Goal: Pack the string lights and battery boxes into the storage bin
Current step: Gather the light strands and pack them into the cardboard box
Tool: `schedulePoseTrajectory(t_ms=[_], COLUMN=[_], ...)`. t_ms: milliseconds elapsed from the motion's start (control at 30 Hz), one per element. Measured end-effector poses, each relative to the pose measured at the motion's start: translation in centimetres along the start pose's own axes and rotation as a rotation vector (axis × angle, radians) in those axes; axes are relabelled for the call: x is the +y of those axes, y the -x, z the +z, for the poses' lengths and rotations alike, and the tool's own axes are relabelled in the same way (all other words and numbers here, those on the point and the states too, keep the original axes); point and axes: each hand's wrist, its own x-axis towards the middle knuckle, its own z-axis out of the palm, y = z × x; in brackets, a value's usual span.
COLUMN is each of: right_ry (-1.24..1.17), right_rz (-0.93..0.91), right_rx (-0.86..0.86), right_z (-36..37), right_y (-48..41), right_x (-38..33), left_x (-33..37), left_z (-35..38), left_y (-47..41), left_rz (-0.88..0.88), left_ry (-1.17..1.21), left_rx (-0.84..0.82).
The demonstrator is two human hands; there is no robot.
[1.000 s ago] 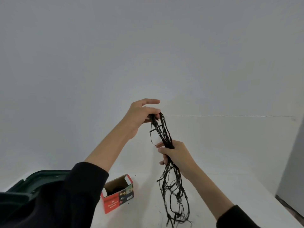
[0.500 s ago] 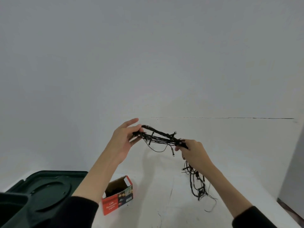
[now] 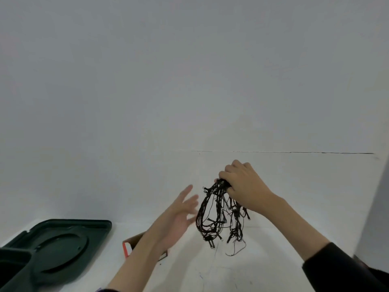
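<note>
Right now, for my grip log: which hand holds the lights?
The right hand grips the lights at their top; the left hand is open, holding nothing.

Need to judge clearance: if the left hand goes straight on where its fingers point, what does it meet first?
Probably the string lights hanging from the right hand; the left hand points its open fingers at that bundle, though depth is unclear.

head-worn view, facing forward and down
</note>
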Motion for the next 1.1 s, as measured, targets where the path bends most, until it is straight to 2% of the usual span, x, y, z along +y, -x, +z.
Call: schedulePoseTrajectory(t_ms=[167, 267, 333, 400, 467, 633, 800, 867, 967, 1100], right_ry=[0.061, -0.116, -0.384, -0.648, -0.773, -0.865, -1.015, -1.123, -1.322, -1.575], right_rz=[-0.164, -0.080, 0.020, 0.079, 0.151, 0.306, 0.393, 0.404, 0.422, 0.527], right_rx=[0.030, 0.015, -0.113, -0.121, -0.124, -0.151, -0.288, -0.296, -0.294, -0.224], right_z=[-0.1, -1.4, -2.1, -2.2, -2.0, -1.8, -1.2, -0.6, 0.4, 2.7], right_y=[-0.2, -0.7, -1.1, -1.3, -1.4, -0.7, 1.0, 1.7, 2.6, 3.3], right_x=[-0.8, -1.5, -2.0, -2.3, -2.5, -1.4, 1.1, 1.6, 1.7, 1.0], left_x=[1.3, 0.7, 0.3, -0.1, -0.6, -1.2, 0.9, 1.7, 1.7, 0.4], left_z=[2.5, 3.1, 3.5, 4.1, 4.8, 4.4, 2.6, 2.0, 1.2, 0.7], left_y=[-1.2, -2.1, -2.5, -2.6, -2.5, -2.4, -1.9, -1.6, -1.4, -1.0], left_rz=[0.166, 0.204, 0.237, 0.253, 0.256, 0.183, 0.021, 0.002, -0.015, -0.002], left_ry=[-0.514, -0.509, -0.481, -0.466, -0.452, -0.491, -0.914, -0.993, -0.981, -0.632], left_rx=[-0.060, -0.078, -0.104, -0.120, -0.112, -0.095, -0.115, -0.138, -0.142, -0.074])
